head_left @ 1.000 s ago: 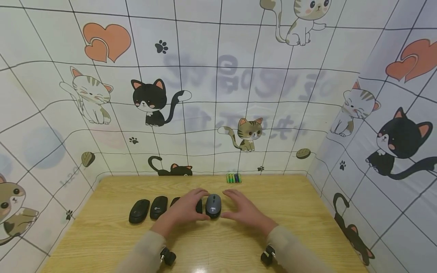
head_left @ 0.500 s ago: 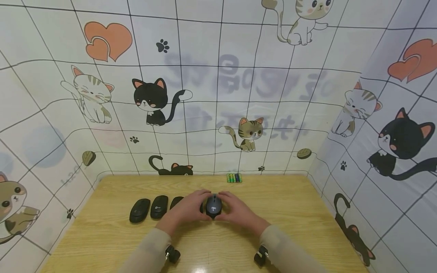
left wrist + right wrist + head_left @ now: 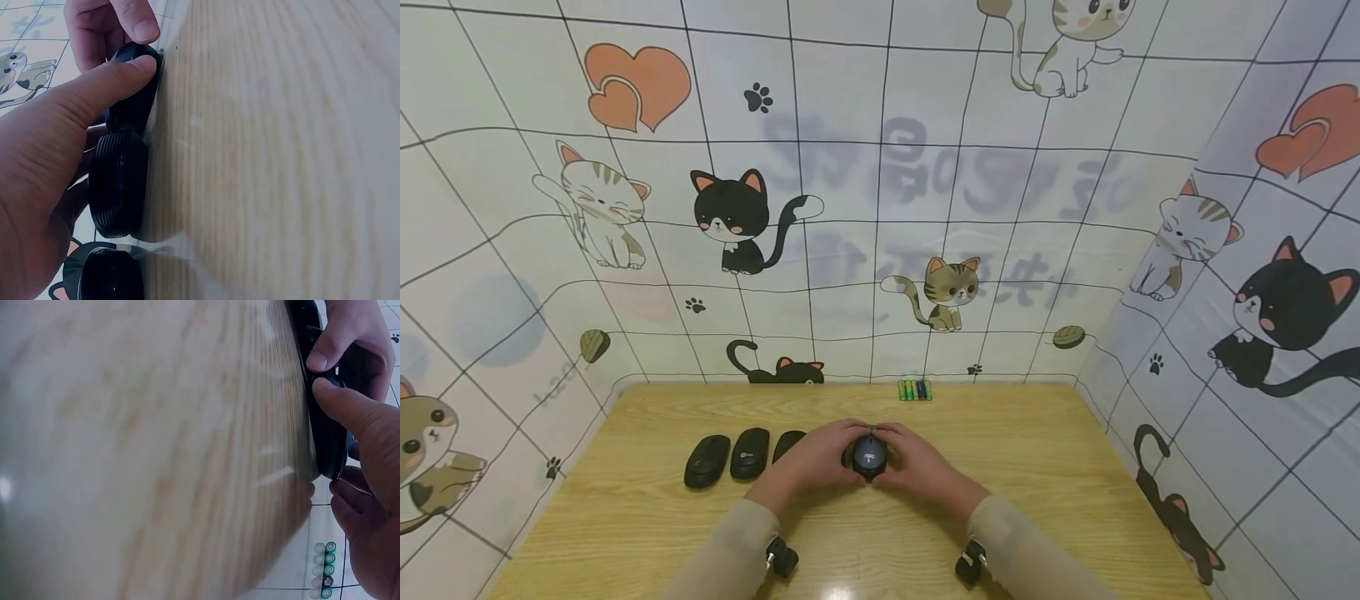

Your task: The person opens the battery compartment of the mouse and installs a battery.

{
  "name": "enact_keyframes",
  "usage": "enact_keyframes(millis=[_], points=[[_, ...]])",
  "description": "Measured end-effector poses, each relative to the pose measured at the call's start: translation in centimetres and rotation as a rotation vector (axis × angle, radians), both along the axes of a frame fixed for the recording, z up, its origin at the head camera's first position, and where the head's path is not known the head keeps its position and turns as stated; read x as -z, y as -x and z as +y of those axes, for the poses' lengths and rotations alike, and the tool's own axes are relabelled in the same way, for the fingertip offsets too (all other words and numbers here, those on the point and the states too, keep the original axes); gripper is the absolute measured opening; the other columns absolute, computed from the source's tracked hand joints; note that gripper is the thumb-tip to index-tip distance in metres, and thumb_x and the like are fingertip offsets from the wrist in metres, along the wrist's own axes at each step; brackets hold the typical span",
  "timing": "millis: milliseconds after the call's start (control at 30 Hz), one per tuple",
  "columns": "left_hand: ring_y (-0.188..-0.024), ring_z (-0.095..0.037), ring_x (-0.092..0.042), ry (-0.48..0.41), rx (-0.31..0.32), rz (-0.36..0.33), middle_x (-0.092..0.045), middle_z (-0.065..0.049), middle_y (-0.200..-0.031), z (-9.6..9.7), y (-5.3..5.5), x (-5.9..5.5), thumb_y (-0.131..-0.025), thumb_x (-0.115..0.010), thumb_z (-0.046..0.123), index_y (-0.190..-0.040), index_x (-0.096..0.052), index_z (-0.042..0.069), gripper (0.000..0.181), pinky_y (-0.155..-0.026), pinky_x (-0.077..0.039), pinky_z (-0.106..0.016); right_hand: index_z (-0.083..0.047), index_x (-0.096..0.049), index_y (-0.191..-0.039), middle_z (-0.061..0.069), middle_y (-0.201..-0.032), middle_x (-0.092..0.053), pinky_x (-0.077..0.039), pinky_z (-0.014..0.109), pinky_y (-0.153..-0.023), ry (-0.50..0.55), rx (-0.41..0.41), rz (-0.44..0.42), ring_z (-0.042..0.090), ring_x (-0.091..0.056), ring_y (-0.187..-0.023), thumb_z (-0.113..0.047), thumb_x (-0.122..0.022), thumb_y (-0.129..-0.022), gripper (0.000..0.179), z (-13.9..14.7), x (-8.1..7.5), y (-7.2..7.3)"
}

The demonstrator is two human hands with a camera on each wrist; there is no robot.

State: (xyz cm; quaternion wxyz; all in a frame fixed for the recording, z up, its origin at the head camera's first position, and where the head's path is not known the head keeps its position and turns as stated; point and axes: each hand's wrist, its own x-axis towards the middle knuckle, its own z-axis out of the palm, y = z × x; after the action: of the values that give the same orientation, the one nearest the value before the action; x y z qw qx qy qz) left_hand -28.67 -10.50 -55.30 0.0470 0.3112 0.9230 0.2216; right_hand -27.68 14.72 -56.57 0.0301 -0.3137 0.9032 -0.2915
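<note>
A dark grey computer mouse (image 3: 869,455) with pale lettering sits on the wooden table between my two hands. My left hand (image 3: 818,458) curls round its left side, with the thumb at the near end and the fingers by the far end. From the right, my right hand (image 3: 922,463) holds it the same way. In the left wrist view the left thumb lies on the black end of the mouse (image 3: 139,94), close to the other thumb. The right wrist view shows the right thumb on the side of the mouse (image 3: 330,434).
Left of the hands stand a black mouse (image 3: 707,462), a second one (image 3: 749,454) and a third (image 3: 787,442), partly behind the left hand. Several green batteries (image 3: 915,391) lie at the table's back edge. A cat-print cloth (image 3: 850,308) encloses the table (image 3: 1000,433).
My right hand has moved left, up to the mouse, and both hands have closed round it. The other mice and the batteries stay in place.
</note>
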Motion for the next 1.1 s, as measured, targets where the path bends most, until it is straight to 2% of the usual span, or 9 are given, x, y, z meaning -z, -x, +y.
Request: enact_keyframes(millis=[200, 333, 500, 700, 900, 1100], points=[[-0.146, -0.025, -0.057, -0.022, 0.008, 0.002, -0.060, 0.000, -0.158, 0.0, -0.1, 0.1, -0.088, -0.096, 0.041, -0.155, -0.063, 0.018, 0.079, -0.121, -0.049, -0.047, -0.010, -0.059, -0.159, 0.009, -0.163, -0.053, -0.045, 0.053, -0.123, 0.055, 0.000, -0.042, 0.032, -0.052, -0.150, -0.033, -0.093, -0.094, 0.077, 0.1, -0.1, -0.1], [-0.146, -0.024, -0.057, -0.083, 0.017, -0.002, -0.062, 0.000, -0.156, -0.2, -0.1, 0.1, -0.090, -0.093, 0.040, -0.155, -0.063, 0.019, 0.074, -0.121, -0.048, -0.048, -0.010, -0.059, -0.159, 0.010, -0.164, -0.054, -0.043, 0.055, -0.125, 0.138, -0.013, -0.091, 0.033, -0.051, -0.152, -0.034, -0.090, -0.096, 0.074, 0.3, -0.4, -0.3], [-0.144, -0.024, -0.059, -0.257, 0.008, -0.046, -0.063, 0.000, -0.154, -0.5, -0.2, 0.4, -0.095, -0.090, 0.035, -0.154, -0.064, 0.021, 0.066, -0.119, -0.050, -0.050, -0.008, -0.061, -0.157, 0.014, -0.165, -0.054, -0.041, 0.059, -0.125, 0.279, -0.013, -0.136, 0.038, -0.049, -0.153, -0.027, -0.088, -0.099, 0.067, 0.5, -0.7, -0.4], [-0.139, -0.020, -0.062, -0.450, -0.015, -0.118, -0.065, 0.003, -0.150, -0.5, -0.4, 0.6, -0.099, -0.087, 0.028, -0.151, -0.065, 0.021, 0.057, -0.116, -0.053, -0.041, -0.010, -0.063, -0.156, 0.015, -0.164, -0.055, -0.042, 0.058, -0.124, 0.407, 0.010, -0.195, 0.039, -0.051, -0.152, -0.023, -0.085, -0.101, 0.061, 0.5, -1.3, -0.6], [-0.138, -0.024, -0.065, -0.541, -0.021, -0.120, -0.067, 0.001, -0.148, -0.4, -0.9, 0.3, -0.100, -0.087, 0.030, -0.149, -0.068, 0.021, 0.054, -0.114, -0.055, -0.045, -0.009, -0.062, -0.156, 0.014, -0.161, -0.058, -0.044, 0.059, -0.122, 0.432, -0.003, -0.168, 0.039, -0.055, -0.148, -0.020, -0.085, -0.101, 0.061, 0.6, -1.7, -0.7], [-0.141, -0.028, -0.062, -0.613, -0.019, -0.114, -0.066, -0.001, -0.150, -0.2, -1.2, 0.1, -0.100, -0.086, 0.033, -0.149, -0.069, 0.021, 0.053, -0.114, -0.055, -0.049, -0.016, -0.065, -0.154, 0.004, -0.155, -0.064, -0.048, 0.056, -0.120, 0.428, 0.003, -0.102, 0.030, -0.059, -0.146, -0.020, -0.086, -0.100, 0.059, 0.7, -1.9, -0.8]])
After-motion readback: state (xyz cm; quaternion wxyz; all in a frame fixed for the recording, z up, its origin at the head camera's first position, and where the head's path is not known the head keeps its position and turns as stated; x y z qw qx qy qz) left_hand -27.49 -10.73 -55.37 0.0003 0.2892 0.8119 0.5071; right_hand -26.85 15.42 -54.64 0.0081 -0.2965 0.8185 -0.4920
